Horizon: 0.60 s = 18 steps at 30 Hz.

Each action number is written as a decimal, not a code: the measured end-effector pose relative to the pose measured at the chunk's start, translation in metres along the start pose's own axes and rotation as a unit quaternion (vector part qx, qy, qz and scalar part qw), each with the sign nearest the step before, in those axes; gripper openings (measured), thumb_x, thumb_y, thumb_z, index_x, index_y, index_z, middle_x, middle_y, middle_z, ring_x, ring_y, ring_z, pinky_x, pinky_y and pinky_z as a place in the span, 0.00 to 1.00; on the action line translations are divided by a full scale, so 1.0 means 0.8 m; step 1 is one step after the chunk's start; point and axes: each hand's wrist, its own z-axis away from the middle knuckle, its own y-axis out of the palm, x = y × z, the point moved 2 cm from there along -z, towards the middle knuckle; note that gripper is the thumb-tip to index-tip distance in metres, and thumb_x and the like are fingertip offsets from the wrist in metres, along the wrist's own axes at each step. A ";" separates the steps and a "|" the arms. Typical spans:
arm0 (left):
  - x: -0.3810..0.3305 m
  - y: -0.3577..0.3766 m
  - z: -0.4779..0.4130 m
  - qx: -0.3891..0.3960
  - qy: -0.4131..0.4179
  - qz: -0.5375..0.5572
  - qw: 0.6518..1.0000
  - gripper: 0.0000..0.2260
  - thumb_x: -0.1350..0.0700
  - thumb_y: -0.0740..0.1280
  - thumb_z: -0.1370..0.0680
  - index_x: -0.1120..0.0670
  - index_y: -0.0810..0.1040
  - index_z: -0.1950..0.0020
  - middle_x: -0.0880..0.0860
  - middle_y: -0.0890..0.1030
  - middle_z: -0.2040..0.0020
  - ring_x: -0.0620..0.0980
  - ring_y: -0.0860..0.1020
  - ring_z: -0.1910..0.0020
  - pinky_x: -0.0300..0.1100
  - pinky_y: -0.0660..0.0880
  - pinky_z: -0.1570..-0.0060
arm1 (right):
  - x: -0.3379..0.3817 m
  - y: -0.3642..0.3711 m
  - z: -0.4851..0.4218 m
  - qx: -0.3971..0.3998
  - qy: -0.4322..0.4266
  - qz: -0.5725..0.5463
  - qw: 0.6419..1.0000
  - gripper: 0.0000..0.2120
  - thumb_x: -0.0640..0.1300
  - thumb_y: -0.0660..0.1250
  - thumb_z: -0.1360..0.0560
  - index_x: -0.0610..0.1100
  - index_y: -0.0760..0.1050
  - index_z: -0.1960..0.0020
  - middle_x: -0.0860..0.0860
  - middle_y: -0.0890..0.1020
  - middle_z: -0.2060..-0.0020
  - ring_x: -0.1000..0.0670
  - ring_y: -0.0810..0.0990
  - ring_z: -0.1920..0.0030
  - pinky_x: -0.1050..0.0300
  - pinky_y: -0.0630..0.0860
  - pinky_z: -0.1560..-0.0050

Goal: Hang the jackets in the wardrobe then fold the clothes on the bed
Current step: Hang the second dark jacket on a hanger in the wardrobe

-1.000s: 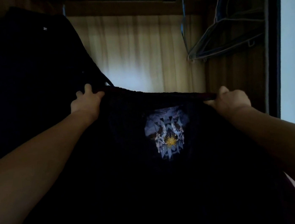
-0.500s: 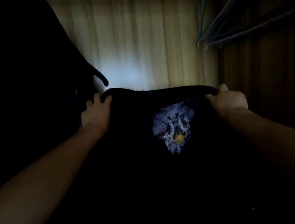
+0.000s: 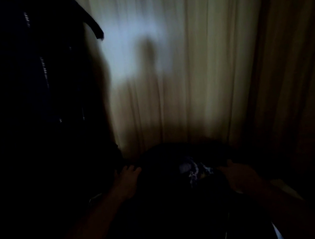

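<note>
Hands are gripping a jacket's (image 3: 182, 199) top edge, well apart: left hand (image 3: 129, 181) at seven o'clock, right hand (image 3: 239, 176) at five. Its emblem (image 3: 196, 171) is showing between them at six. A hung jacket (image 3: 35, 98) is filling nine o'clock, beside the wardrobe's (image 3: 181, 60) lit back.

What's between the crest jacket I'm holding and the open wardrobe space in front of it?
Nothing visible. The space from the crest jacket to the lit back panel looks open. Another dark jacket hangs on the left, beside that gap, not across it. The rail is out of view.
</note>
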 end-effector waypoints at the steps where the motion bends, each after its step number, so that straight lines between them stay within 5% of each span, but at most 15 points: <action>1: 0.001 0.008 -0.001 0.013 0.006 0.004 1.000 0.28 0.57 0.64 0.21 0.51 0.60 0.21 0.56 0.64 0.24 0.58 0.62 0.24 0.58 0.63 0.27 | -0.001 0.003 -0.003 0.003 -0.003 -0.014 1.000 0.26 0.50 0.57 0.15 0.54 0.55 0.19 0.41 0.68 0.28 0.42 0.76 0.35 0.52 0.76 0.38; 7: -0.003 -0.024 0.013 -0.029 0.019 0.124 0.992 0.27 0.56 0.65 0.21 0.49 0.63 0.22 0.58 0.66 0.26 0.59 0.64 0.26 0.56 0.66 0.29 | -0.013 -0.030 -0.003 -0.009 0.019 -0.042 0.999 0.29 0.52 0.66 0.23 0.57 0.64 0.23 0.41 0.63 0.29 0.36 0.68 0.31 0.46 0.75 0.36; 11: -0.008 -0.093 0.031 -0.084 0.061 0.181 0.978 0.24 0.58 0.67 0.23 0.51 0.70 0.27 0.56 0.71 0.30 0.56 0.70 0.30 0.51 0.69 0.32 | -0.011 -0.098 0.017 -0.075 0.036 -0.074 0.994 0.20 0.54 0.64 0.24 0.56 0.74 0.33 0.45 0.72 0.38 0.39 0.74 0.37 0.47 0.77 0.40; 15: -0.009 -0.184 0.047 -0.146 0.163 0.276 0.936 0.31 0.70 0.64 0.27 0.59 0.66 0.23 0.57 0.66 0.23 0.54 0.63 0.23 0.46 0.60 0.23 | -0.007 -0.189 0.038 -0.158 0.017 -0.152 0.975 0.17 0.50 0.63 0.24 0.53 0.77 0.36 0.46 0.81 0.41 0.42 0.81 0.40 0.51 0.78 0.43; 18: -0.005 -0.266 0.063 -0.191 0.147 0.287 0.927 0.25 0.67 0.65 0.24 0.55 0.70 0.26 0.56 0.75 0.31 0.54 0.74 0.32 0.42 0.70 0.33 | -0.009 -0.265 0.059 -0.216 0.023 -0.167 0.962 0.17 0.51 0.64 0.23 0.52 0.75 0.34 0.47 0.79 0.40 0.44 0.79 0.40 0.56 0.76 0.43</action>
